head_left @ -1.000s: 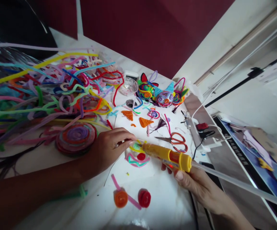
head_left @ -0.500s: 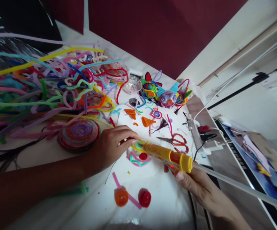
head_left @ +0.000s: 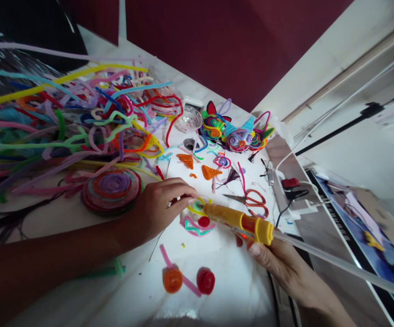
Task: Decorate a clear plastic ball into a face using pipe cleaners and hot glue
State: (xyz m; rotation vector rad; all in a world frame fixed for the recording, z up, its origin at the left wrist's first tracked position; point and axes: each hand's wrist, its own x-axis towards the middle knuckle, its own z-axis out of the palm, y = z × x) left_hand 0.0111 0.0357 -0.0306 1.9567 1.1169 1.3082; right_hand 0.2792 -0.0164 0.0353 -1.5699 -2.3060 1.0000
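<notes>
My right hand (head_left: 278, 268) is wrapped round a yellow hot glue gun (head_left: 227, 218), with a long clear glue stick (head_left: 340, 265) running out of its back end. The gun's nozzle meets a small yellow-and-green pipe-cleaner coil (head_left: 194, 209). My left hand (head_left: 166, 202) has its thumb and forefinger pinched at the upper left edge of that coil. Just below lie a round red coil (head_left: 203, 221) and a pink-and-teal mouth shape (head_left: 197, 230), on a white sheet (head_left: 179, 247). Orange-handled scissors (head_left: 256, 203) rest beyond the gun.
A large heap of pipe cleaners (head_left: 70, 131) covers the left. A multicoloured spiral disc (head_left: 113, 186) sits by my left wrist. Orange triangles (head_left: 211, 172), decorated balls (head_left: 239, 138) and a clear bowl (head_left: 189, 119) stand farther back. Orange (head_left: 172, 280) and red (head_left: 206, 281) rolls lie in front.
</notes>
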